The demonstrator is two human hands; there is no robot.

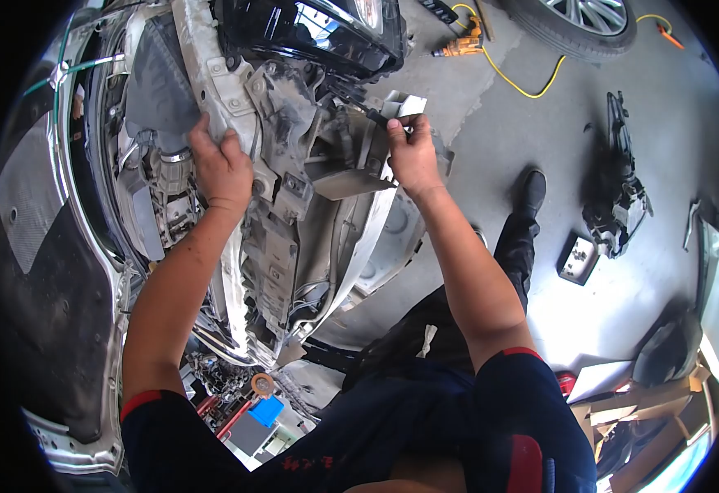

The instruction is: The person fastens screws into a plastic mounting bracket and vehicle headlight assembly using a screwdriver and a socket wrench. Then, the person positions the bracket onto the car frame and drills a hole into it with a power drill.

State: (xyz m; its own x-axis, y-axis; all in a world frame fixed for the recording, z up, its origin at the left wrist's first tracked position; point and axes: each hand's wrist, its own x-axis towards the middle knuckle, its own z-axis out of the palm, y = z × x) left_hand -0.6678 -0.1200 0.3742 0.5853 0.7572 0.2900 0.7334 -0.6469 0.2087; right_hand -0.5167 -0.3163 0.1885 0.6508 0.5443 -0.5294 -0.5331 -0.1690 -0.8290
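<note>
My left hand (224,171) rests on the pale metal body rail (226,97) of an opened-up car front, its fingers curled over the edge. In my right hand (415,156) is the end of a dark, slim tool (374,117) that looks like a screwdriver. Its shaft points up and left, into the space below the headlight (318,37); the tip is lost among dark parts. Close to the right hand is a white metal bracket end (404,105). Between the hands lie dusty brackets and a grey metal plate (347,184).
An orange power tool (462,39) and a yellow cord (532,93) lie on the floor. Beyond are a wheel (581,25), a removed black car part (620,193) and a small box of fasteners (578,259). Cardboard (647,403) is at lower right; the hood (39,304) stands left.
</note>
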